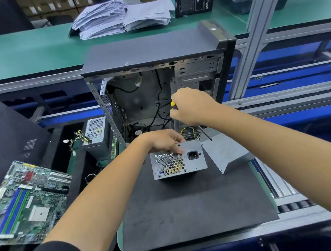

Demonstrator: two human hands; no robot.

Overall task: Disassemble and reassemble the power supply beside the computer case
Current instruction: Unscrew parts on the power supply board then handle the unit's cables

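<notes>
A grey power supply [193, 163] with a honeycomb grille and a black socket stands on the dark foam mat [190, 209], in front of the open computer case [154, 75]. My left hand [160, 141] grips its top edge, fingers curled over the grille. My right hand [191, 106] holds a screwdriver [205, 133] with a yellow handle, its shaft slanting down toward the power supply's top right. A grey metal cover panel [225, 151] lies just right of the power supply.
A green motherboard [27, 203] lies at the left. A second power supply [95, 131] with loose wires stands left of the case. Paper stacks [121, 16] and a black box [193, 0] sit on the far green bench. Roller conveyor rails [280, 184] run along the right.
</notes>
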